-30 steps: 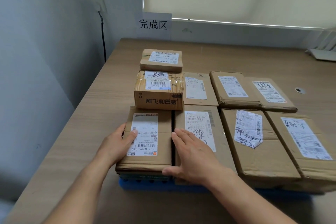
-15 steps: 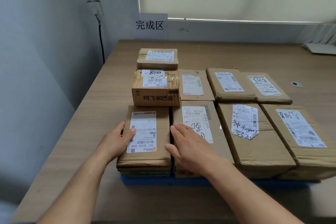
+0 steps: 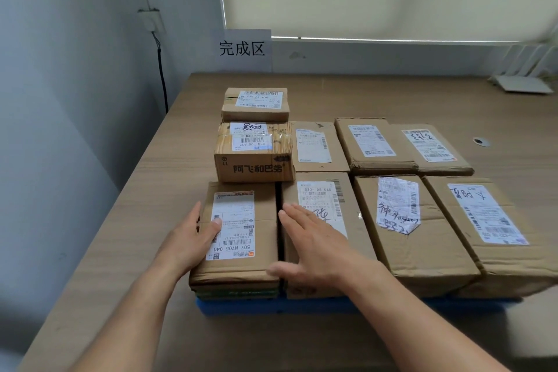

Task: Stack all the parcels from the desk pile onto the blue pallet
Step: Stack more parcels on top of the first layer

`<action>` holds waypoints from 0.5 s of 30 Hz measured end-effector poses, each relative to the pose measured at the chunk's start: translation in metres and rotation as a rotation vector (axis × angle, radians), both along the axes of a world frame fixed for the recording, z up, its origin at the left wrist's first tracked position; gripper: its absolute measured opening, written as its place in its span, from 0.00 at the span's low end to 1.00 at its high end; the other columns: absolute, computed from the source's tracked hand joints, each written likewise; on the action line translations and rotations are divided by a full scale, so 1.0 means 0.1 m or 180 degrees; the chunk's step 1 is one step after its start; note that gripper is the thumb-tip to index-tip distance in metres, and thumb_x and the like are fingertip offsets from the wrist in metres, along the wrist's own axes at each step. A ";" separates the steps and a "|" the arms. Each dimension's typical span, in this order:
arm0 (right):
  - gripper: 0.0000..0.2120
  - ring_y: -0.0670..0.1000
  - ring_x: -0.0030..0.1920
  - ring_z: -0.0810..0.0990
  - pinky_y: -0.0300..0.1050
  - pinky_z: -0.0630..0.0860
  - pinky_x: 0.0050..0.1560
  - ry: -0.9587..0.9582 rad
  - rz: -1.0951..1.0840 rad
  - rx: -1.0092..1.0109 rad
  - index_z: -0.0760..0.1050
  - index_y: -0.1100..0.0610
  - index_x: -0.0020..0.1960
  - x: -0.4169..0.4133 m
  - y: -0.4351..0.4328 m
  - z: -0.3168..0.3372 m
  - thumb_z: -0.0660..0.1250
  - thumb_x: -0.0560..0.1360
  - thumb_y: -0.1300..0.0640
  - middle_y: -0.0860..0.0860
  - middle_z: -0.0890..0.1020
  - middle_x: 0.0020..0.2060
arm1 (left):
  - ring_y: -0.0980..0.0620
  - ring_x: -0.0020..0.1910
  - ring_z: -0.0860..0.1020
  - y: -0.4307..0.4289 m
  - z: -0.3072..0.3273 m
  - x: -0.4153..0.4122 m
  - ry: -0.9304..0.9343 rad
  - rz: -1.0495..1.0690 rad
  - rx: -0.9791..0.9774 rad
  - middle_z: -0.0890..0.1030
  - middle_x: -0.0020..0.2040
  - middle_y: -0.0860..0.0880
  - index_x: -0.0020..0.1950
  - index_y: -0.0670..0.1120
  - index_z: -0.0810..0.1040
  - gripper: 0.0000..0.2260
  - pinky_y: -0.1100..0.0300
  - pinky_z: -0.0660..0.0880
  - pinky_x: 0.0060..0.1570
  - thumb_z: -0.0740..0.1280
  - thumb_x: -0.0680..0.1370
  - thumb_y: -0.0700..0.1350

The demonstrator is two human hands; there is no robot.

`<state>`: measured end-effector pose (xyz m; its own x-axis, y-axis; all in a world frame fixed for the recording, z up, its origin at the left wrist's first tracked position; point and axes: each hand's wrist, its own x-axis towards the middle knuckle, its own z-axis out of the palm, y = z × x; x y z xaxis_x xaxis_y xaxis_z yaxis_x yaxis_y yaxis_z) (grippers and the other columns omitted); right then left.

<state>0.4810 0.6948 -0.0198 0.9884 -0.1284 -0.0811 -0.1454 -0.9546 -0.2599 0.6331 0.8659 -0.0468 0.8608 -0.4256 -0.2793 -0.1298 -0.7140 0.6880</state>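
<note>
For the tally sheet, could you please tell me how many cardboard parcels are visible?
9. Front row: left parcel, second parcel, third parcel, right parcel. Middle row: tall box, three flat parcels. Far left: small box. More may hide beneath.

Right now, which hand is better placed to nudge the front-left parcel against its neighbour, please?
Probably the left hand: it rests on the outer edge of the front-left parcel, while the right hand lies over the neighbour.

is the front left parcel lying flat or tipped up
Flat. The front left parcel lies label up, level on a green-edged box on the blue pallet, left hand resting on it.
</note>
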 end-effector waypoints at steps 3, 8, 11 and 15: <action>0.34 0.54 0.74 0.56 0.47 0.51 0.74 -0.0596 -0.0197 -0.0396 0.57 0.57 0.75 -0.01 -0.04 0.04 0.62 0.76 0.42 0.54 0.59 0.75 | 0.46 0.71 0.64 0.00 0.04 -0.10 -0.0682 0.0226 0.0116 0.64 0.74 0.47 0.77 0.50 0.56 0.29 0.49 0.64 0.67 0.59 0.79 0.57; 0.18 0.59 0.49 0.80 0.52 0.80 0.46 -0.1476 -0.0421 -0.0677 0.79 0.60 0.54 -0.17 -0.19 -0.01 0.75 0.67 0.54 0.58 0.82 0.52 | 0.47 0.68 0.67 -0.11 0.21 -0.55 -0.1828 0.0240 -0.0344 0.71 0.69 0.47 0.71 0.46 0.68 0.23 0.52 0.64 0.65 0.62 0.78 0.53; 0.15 0.59 0.48 0.80 0.51 0.80 0.44 -0.1679 -0.0515 -0.0683 0.80 0.60 0.52 -0.37 -0.31 0.05 0.74 0.68 0.55 0.58 0.82 0.51 | 0.46 0.62 0.73 -0.27 0.27 -0.87 -0.2226 0.0011 -0.0590 0.77 0.63 0.46 0.65 0.44 0.74 0.25 0.55 0.67 0.61 0.58 0.75 0.58; 0.13 0.58 0.47 0.80 0.51 0.79 0.42 -0.1748 -0.0669 -0.0738 0.80 0.59 0.51 -0.83 -0.52 0.14 0.71 0.69 0.54 0.57 0.82 0.51 | 0.47 0.61 0.74 -0.64 0.33 -1.38 -0.2307 -0.0380 -0.0738 0.78 0.62 0.45 0.65 0.44 0.74 0.25 0.55 0.69 0.59 0.57 0.75 0.58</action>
<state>0.3979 0.6425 -0.0057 0.8297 -0.2777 0.4842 -0.2400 -0.9607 -0.1396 0.4954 0.8021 -0.0138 0.7391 -0.5059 0.4447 -0.6724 -0.5149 0.5318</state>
